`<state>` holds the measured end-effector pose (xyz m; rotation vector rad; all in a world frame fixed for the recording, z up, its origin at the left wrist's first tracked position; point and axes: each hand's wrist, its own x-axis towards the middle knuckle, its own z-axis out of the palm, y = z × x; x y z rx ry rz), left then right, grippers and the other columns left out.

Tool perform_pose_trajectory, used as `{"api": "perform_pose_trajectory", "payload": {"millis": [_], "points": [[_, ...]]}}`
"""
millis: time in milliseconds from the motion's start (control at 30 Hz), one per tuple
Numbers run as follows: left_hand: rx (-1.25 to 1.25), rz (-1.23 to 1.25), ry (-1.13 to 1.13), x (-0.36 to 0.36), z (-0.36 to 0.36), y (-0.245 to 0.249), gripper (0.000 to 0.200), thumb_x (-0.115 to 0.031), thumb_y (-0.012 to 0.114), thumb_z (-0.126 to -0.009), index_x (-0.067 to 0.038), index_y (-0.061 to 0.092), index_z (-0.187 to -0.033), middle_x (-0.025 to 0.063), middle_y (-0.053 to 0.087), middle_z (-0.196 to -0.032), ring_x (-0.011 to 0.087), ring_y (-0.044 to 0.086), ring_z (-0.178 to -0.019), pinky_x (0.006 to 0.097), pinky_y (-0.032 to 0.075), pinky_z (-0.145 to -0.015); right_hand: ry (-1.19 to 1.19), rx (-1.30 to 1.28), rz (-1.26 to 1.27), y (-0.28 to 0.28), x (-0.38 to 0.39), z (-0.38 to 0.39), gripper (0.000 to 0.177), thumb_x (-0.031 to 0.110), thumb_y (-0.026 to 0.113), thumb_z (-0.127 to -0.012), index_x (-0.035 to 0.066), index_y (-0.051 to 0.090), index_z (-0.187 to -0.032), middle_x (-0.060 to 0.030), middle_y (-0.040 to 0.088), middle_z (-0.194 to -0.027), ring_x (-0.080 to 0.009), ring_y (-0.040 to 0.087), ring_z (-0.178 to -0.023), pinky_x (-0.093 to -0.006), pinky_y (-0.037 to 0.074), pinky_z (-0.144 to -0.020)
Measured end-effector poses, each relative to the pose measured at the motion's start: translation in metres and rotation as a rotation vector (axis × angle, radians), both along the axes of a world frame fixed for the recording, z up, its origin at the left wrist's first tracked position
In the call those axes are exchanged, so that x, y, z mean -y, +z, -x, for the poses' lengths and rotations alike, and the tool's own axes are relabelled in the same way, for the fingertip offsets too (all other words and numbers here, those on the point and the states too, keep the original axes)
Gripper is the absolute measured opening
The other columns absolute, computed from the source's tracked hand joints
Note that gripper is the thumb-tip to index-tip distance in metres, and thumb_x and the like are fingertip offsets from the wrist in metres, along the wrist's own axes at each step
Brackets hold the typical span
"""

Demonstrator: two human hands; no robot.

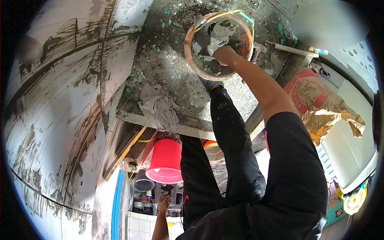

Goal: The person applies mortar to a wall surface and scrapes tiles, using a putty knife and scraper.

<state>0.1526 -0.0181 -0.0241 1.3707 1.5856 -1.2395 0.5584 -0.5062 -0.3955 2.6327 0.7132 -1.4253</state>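
My right hand (225, 55) is closed and reaches down into an orange mortar-smeared bucket (189, 48) with a yellow handle. Wet grey mortar (224, 33) lies inside it, and a pale grey patch shows just beside my fingers. What they grip is hidden. A hammer (260, 47) rests against the bucket's right side. Well below, at the lower left, my left hand (164, 201) hangs with its fingers apart and nothing visible in it. One of my feet (210, 84) stands on the rough concrete ledge, right by the bucket.
A crumpled grey rag (158, 106) drapes over the ledge edge (196, 130). Beneath are a red bucket (165, 160) and wooden boards (130, 148). A torn paper sack (316, 94), a pipe (294, 50) and a yellow fan (354, 202) are at the right. A smeared wall (68, 100) stands left.
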Motion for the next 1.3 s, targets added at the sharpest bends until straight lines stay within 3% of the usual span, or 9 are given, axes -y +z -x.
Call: {"api": "perform_pose_trajectory", "payload": {"millis": [200, 267, 367, 500, 567, 733, 833, 1100, 1300], "points": [[0.075, 0.042, -0.012, -0.013, 0.007, -0.001, 0.029, -0.01, 0.05, -0.079, -0.002, 0.046, -0.107, 0.0089, 0.06, -0.078, 0.0096, 0.051, -0.054, 0.0219, 0.042, -0.05, -0.274, -0.204, -0.243, 0.002, 0.038, -0.027, 0.045, 0.027, 0.063, -0.06, 0.01, 0.057, -0.102, -0.0175, 0.059, -0.087, -0.0341, 0.056, -0.08, -0.0401, 0.044, -0.073], [0.14, 0.044, 0.03, -0.019, 0.015, -0.003, 0.026, -0.012, 0.05, -0.08, -0.001, 0.048, -0.103, 0.0078, 0.06, -0.075, 0.0108, 0.052, -0.052, 0.0238, 0.042, -0.047, -0.561, -0.258, -0.199, 0.041, 0.053, -0.022, 0.054, 0.026, 0.064, -0.061, 0.006, 0.048, -0.109, -0.0169, 0.059, -0.087, -0.0291, 0.056, -0.079, -0.0366, 0.045, -0.07], [0.167, 0.132, -0.174, -0.048, 0.037, -0.006, 0.026, -0.015, 0.049, -0.081, 0.0, 0.05, -0.101, 0.0073, 0.06, -0.074, 0.0114, 0.053, -0.053, 0.0249, 0.043, -0.047, -1.24, -0.476, -0.725, 0.102, 0.077, 0.012, 0.076, 0.014, 0.066, -0.063, -0.007, 0.026, -0.125, -0.0142, 0.062, -0.077, -0.0175, 0.059, -0.065, -0.0294, 0.048, -0.059], [0.328, 0.062, -0.037, -0.055, 0.024, 0.014, 0.033, -0.014, 0.051, -0.08, -0.003, 0.047, -0.111, 0.0095, 0.06, -0.078, 0.0133, 0.055, -0.058, 0.0248, 0.045, -0.052, -1.366, -0.287, -1.084, 0.185, 0.047, 0.056, 0.049, 0.014, 0.063, -0.067, -0.008, 0.049, -0.108, -0.0087, 0.061, -0.081, -0.0159, 0.057, -0.069, -0.0286, 0.047, -0.063], [0.509, 0.153, 0.062, -0.08, 0.042, 0.014, 0.034, -0.012, 0.052, -0.079, -0.003, 0.046, -0.112, 0.0101, 0.06, -0.079, 0.0139, 0.055, -0.059, 0.0256, 0.046, -0.052, -1.497, -0.457, -0.968, 0.245, 0.021, 0.069, 0.046, 0.011, 0.062, -0.067, -0.004, 0.05, -0.108, -0.0077, 0.06, -0.082, -0.014, 0.056, -0.066, -0.0275, 0.047, -0.061], [0.633, 0.071, -0.187, -0.099, 0.041, 0.047, 0.031, -0.009, 0.055, -0.078, -0.003, 0.047, -0.107, 0.0106, 0.06, -0.081, 0.0149, 0.056, -0.06, 0.0259, 0.047, -0.05, -1.562, -0.551, -1.544, 0.375, -0.126, 0.106, 0.044, 0.005, 0.056, -0.069, 0.0, 0.045, -0.111, -0.0072, 0.057, -0.081, -0.0146, 0.054, -0.058, -0.0254, 0.046, -0.055], [0.826, 0.115, 0.001, -0.125, 0.072, 0.045, 0.03, -0.008, 0.054, -0.078, -0.001, 0.047, -0.106, 0.0108, 0.059, -0.082, 0.0152, 0.057, -0.063, 0.0254, 0.047, -0.048, -1.441, -0.662, -1.565, 0.455, -0.208, 0.115, 0.043, 0.004, 0.053, -0.071, 0.003, 0.04, -0.112, -0.0063, 0.053, -0.076, -0.0138, 0.05, -0.049, -0.0235, 0.041, -0.042], [0.81, -0.053, 0.103, -0.167, 0.136, 0.057, 0.032, -0.006, 0.053, -0.075, -0.001, 0.048, -0.106, 0.0112, 0.057, -0.08, 0.0179, 0.058, -0.069, 0.0271, 0.049, -0.049, -1.524, -0.533, -1.599, 0.522, -0.329, 0.124, 0.031, 0.013, 0.045, -0.079, 0.007, 0.041, -0.109, -0.0032, 0.051, -0.068, -0.011, 0.043, -0.043, -0.0224, 0.034, -0.034], [0.807, 0.013, 0.385, -0.186, 0.2, 0.031, 0.032, -0.006, 0.053, -0.075, 0.0, 0.047, -0.106, 0.013, 0.056, -0.079, 0.0189, 0.059, -0.066, 0.0279, 0.049, -0.048, -1.663, -0.319, -1.468, 0.539, -0.388, 0.145, 0.018, 0.019, 0.044, -0.078, 0.004, 0.05, -0.071, -0.0044, 0.048, -0.056, -0.0132, 0.046, -0.043, -0.0255, 0.034, -0.038]]}}
